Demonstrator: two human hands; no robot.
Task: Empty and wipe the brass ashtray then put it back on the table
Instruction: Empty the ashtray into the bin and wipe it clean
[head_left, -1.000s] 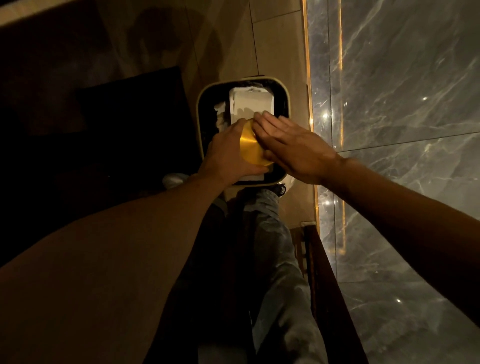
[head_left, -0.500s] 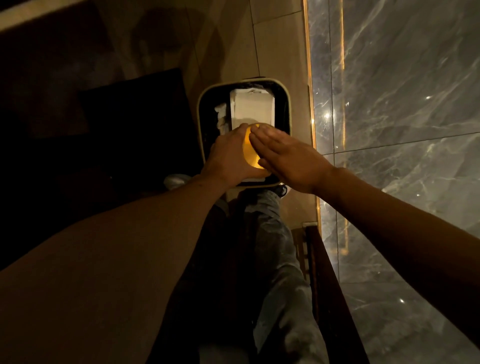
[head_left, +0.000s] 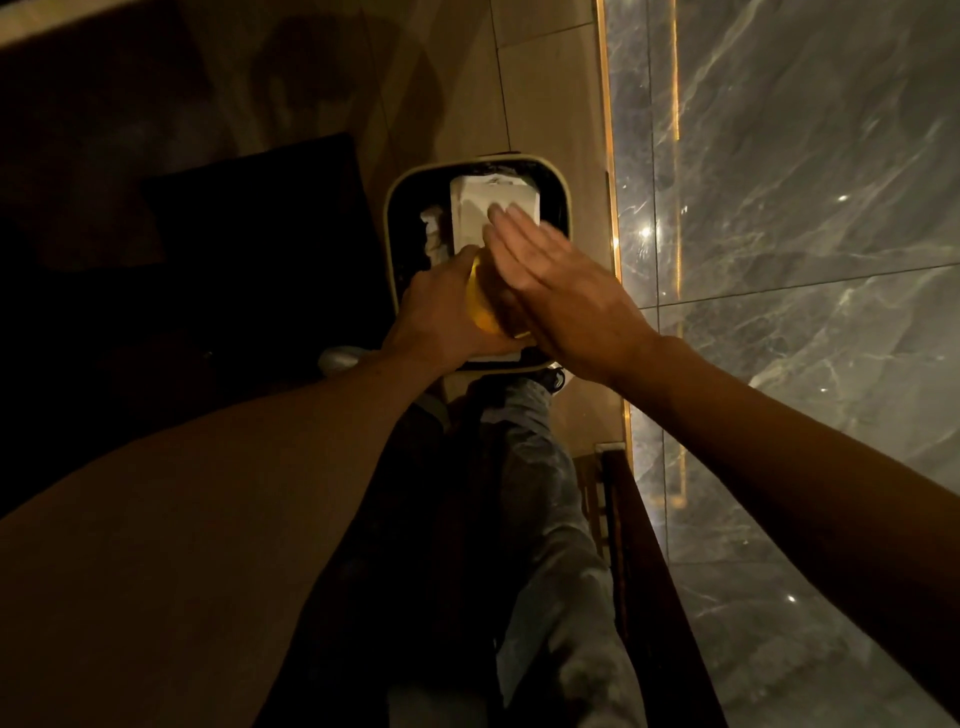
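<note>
Dim tiled floor (head_left: 457, 104) lies under everything, with a grey marble wall (head_left: 779, 208) running up along the far right side of the waste bin (head_left: 563, 208), a lit gold strip (head_left: 605, 130) marking where floor and wall meet. Nearest to me, below the bin, my grey trouser leg (head_left: 545, 519) drops toward a shoe (head_left: 553, 376) that sits just at the bin's near edge, and a dark wooden rail (head_left: 644, 571) runs beside that leg on the wall side. My left hand (head_left: 441, 317) reaches over the bin's near left corner, fingers clenched around the brass ashtray (head_left: 480, 306), which I hold tipped on edge above the bin's opening; only a yellow sliver of it shows between my two hands. My right hand (head_left: 561, 291) is flat and spread, fingers straight and gripping nothing, its palm against the ashtray's right face; the fingertips are blurred, so I cannot tell just how much of the hand touches. Inside the bin, beyond my hands, lies a white box-like piece of rubbish (head_left: 493, 208), and left of it some crumpled white paper (head_left: 434, 234) against the black liner. Left of the bin sits a dark mat (head_left: 249, 218) on the floor.
</note>
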